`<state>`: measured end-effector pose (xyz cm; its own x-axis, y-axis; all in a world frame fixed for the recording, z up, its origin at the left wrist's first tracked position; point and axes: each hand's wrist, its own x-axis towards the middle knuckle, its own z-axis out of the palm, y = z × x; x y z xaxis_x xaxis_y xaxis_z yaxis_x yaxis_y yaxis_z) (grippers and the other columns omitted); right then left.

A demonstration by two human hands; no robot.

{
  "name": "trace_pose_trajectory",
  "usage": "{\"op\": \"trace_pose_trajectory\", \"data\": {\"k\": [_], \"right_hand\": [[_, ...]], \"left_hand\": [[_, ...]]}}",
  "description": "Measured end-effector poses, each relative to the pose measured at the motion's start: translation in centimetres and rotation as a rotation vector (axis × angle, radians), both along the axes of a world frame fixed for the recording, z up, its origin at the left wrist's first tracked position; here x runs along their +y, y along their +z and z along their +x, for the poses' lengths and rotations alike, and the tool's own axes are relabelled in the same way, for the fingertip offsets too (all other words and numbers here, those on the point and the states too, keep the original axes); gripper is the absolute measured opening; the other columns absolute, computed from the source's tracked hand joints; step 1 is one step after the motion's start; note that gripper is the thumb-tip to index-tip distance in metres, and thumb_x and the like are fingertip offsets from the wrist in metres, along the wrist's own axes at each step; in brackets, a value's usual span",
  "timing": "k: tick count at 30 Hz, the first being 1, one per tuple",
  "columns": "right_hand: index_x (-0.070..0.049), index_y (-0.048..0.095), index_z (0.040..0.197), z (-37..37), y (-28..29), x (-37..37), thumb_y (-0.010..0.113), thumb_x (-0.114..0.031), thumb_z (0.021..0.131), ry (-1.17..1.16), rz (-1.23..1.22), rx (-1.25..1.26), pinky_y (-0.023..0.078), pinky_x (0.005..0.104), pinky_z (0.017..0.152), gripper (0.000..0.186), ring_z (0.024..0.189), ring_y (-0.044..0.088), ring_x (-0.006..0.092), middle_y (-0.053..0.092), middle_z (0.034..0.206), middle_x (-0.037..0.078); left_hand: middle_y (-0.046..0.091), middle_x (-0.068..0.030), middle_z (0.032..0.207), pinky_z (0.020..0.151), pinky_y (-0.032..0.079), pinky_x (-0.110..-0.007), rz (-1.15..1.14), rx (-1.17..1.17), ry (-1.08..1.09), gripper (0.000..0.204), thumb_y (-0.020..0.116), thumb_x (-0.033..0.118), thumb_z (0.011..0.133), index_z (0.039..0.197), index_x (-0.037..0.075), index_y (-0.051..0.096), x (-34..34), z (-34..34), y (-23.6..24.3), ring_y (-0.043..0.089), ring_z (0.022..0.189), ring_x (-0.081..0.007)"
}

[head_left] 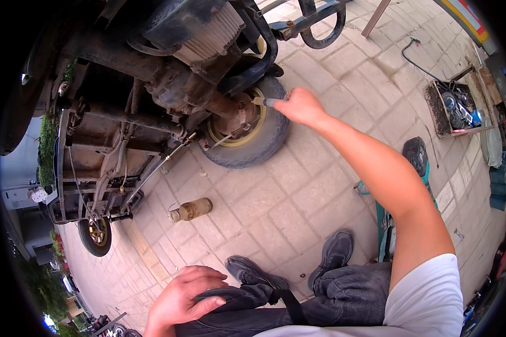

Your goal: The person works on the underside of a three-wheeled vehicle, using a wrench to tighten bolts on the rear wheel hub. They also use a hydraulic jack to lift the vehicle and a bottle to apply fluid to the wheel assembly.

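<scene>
At the upper middle, my right hand is closed on a short grey-handled tool, its exact kind unclear, whose end reaches the yellow rim of a black-tired wheel. Beside it are the rusty hub and axle housing under a tipped-up vehicle. My left hand rests low in view on my dark-trousered thigh, fingers loosely curved and apart, with nothing visible in it.
A dusty cylindrical container lies on the paving. A teal tool with a black battery stands behind my right arm. A wooden box of tools and a black hose lie at right. Another wheel is at left.
</scene>
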<state>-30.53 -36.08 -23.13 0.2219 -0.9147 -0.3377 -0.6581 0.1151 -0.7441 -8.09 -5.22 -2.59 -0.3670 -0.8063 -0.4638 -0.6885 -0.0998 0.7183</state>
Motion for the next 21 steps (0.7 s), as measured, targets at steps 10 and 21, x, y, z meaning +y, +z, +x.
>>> {"op": "trace_pose_trajectory", "data": {"k": [10,21], "right_hand": [[0.004,0.067,0.090,0.5,0.1,0.4,0.065,-0.042,0.077,0.028,0.092,0.004,0.050,0.0413,0.078,0.048,0.090,0.064,0.0350,0.067,0.093,0.021],[0.002,0.068,0.088,1.2,0.8,1.8,0.064,-0.041,0.077,-0.002,0.024,0.063,0.050,0.0421,0.078,0.045,0.089,0.064,0.0349,0.067,0.092,0.020]], "left_hand": [[0.064,-0.0138,0.102,0.083,0.048,-0.041,0.085,-0.379,0.029,0.040,0.068,0.034,0.081,0.106,0.004,0.062,-1.3,0.6,-1.4,0.059,0.097,-0.0346],[0.065,-0.0146,0.100,0.082,0.049,-0.040,0.076,-0.359,-0.026,0.040,0.070,0.032,0.080,0.107,0.003,0.062,-0.4,1.3,-1.0,0.059,0.096,-0.0353]]}}
